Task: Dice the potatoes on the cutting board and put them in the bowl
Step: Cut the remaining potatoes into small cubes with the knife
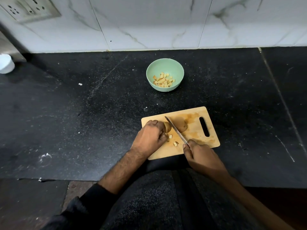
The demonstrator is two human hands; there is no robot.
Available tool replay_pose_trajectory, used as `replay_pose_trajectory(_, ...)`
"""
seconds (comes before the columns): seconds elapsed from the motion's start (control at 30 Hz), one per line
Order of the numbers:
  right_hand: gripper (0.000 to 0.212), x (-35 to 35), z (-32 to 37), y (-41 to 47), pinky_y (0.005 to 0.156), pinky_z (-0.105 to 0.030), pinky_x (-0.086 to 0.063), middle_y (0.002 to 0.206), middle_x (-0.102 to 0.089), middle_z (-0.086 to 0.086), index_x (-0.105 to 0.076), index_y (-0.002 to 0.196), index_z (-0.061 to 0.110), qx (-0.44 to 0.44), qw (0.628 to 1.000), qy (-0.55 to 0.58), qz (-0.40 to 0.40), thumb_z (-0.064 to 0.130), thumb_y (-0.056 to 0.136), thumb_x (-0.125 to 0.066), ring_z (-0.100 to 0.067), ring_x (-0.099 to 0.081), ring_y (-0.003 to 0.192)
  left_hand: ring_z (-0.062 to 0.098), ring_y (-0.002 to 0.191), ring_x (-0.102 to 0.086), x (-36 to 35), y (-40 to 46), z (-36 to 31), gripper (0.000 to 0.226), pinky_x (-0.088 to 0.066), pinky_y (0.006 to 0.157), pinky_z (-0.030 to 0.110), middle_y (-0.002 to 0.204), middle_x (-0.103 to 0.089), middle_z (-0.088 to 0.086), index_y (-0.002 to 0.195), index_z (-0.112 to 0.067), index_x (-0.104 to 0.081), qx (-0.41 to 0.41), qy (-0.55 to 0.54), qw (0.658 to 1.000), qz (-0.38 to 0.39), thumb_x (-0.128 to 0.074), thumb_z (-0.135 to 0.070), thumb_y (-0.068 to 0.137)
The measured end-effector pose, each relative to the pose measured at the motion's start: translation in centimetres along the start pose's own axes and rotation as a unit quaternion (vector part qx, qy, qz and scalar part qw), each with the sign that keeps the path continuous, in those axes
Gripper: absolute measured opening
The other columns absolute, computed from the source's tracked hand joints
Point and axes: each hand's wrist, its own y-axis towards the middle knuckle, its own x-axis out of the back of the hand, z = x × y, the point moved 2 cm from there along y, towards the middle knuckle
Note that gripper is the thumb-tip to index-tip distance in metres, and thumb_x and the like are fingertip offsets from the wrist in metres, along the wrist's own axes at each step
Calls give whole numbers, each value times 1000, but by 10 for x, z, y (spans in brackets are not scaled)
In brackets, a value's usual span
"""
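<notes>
Green and round, the one bowl (165,74) sits at 12 o'clock from the cutting board (196,130), well apart from it, holding a small heap of potato cubes (164,80), too jumbled to count. On the board, the left hand (150,136) curls its fingers over a cut potato piece (167,127), hiding most of it. The right hand (201,156) is wrapped tight round the handle of the one knife (177,130), the handle fully hidden; its blade points to 11 o'clock. At 3 o'clock from the blade lies a second potato piece (181,125). Three loose bits (175,143) lie at 5 o'clock from the left hand.
</notes>
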Motion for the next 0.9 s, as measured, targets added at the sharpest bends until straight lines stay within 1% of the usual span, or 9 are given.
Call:
replay_pose_trajectory(0.07, 27, 1, 0, 3, 72, -36, -43, 84, -54, 4, -48, 104, 25, -3, 1000, 0, -1, 45, 105, -30, -21, -57, 82, 15, 102, -51, -1, 3, 3, 15, -52, 78, 38, 99, -55, -5, 96, -20, -60, 3, -8, 1000, -19, -59, -32, 88)
replay_pose_trajectory(0.17, 26, 1, 0, 4, 72, -37, -43, 84, -54, 2, -47, 103, 25, -20, 1000, 4, 7, 45, 105, -30, -20, -52, 79, 12, 96, -51, -1, 6, 5, 21, -51, 72, 32, 96, -51, -9, 91, -23, -60, 0, -17, 998, -56, -59, -44, 89)
replay_pose_trajectory(0.3, 27, -1, -3, 4, 73, -37, -45, 82, -53, 3, -48, 103, 25, -36, 999, 10, 15, 45, 104, -30, -19, -54, 80, 12, 94, -52, -3, 8, 5, 26, -51, 73, 32, 97, -51, -9, 92, -24, -59, 19, -37, 996, -75, -60, -50, 92)
replay_pose_trajectory(0.37, 25, -5, -5, 5, 72, -37, -44, 81, -51, 4, -44, 100, 27, -45, 999, 11, 29, 46, 104, -30, -20, -54, 79, 12, 99, -51, -4, 10, 7, 31, -51, 79, 34, 102, -53, -8, 101, -24, -60, 39, -40, 995, -82, -62, -53, 91)
replay_pose_trajectory(0.47, 27, -10, -9, 6, 76, -40, -49, 82, -51, 2, -45, 101, 25, -56, 997, 11, 44, 47, 104, -28, -25, -59, 85, 17, 112, -50, -6, 15, 8, 50, -49, 94, 35, 116, -55, -2, 129, -22, -56, 37, -34, 996, -70, -67, -51, 90)
replay_pose_trajectory(0.53, 29, -11, -9, 6, 75, -39, -47, 79, -48, 2, -46, 105, 23, -64, 997, 9, 39, 45, 104, -28, -26, -58, 85, 17, 114, -49, -5, 19, 6, 51, -48, 98, 36, 117, -54, -2, 135, -25, -57, 22, -25, 998, -61, -68, -46, 90)
replay_pose_trajectory(0.67, 28, -7, -10, 6, 74, -40, -47, 81, -50, 0, -47, 105, 21, -73, 997, 8, -1, 43, 105, -28, -28, -58, 86, 15, 115, -51, -7, 25, 8, 43, -47, 101, 34, 118, -59, -4, 127, -24, -66, 12, -31, 998, -57, -71, -43, 89)
replay_pose_trajectory(0.77, 29, -5, -10, 9, 74, -39, -47, 84, -52, 0, -48, 105, 20, -63, 998, 13, -11, 41, 105, -29, -25, -56, 83, 16, 112, -53, -9, 27, 6, 45, -50, 95, 36, 114, -61, -3, 123, -22, -68, 26, -49, 996, -69, -72, -48, 86)
replay_pose_trajectory(0.9, 27, -8, -4, 13, 71, -34, -40, 84, -53, 1, -48, 104, 21, -37, 999, 21, 7, 41, 105, -30, -20, -53, 79, 19, 107, -54, -8, 29, -4, 45, -51, 87, 36, 107, -63, 1, 117, -18, -69, 30, -30, 995, -88, -72, -50, 86)
